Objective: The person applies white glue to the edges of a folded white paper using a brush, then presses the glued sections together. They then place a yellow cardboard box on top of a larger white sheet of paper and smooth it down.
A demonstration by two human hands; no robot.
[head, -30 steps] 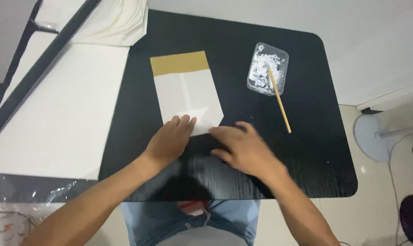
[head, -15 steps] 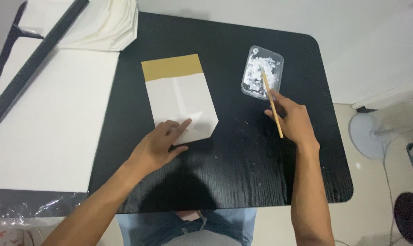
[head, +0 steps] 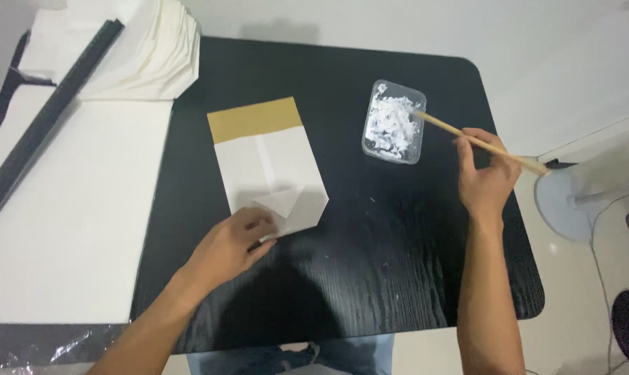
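On the black tabletop [head: 370, 278], with open room near and right, the folded white paper bag [head: 269, 167] lies left of centre, its near edge pinned under the left hand [head: 235, 246], fingers flat, holding nothing. The right hand [head: 488, 177], lifted since a moment ago, now pinches the wooden stick [head: 467, 137], tip dipped into the clear paste tray [head: 394, 121] at far right.

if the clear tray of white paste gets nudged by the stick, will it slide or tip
The clear plastic tray looks thin and shallow, so it is probably light and would likely slide on the smooth black table rather than tip. Its low, wide shape makes tipping unlikely. The wooden stick in the right hand reaches in at one corner, so a push there may turn it.
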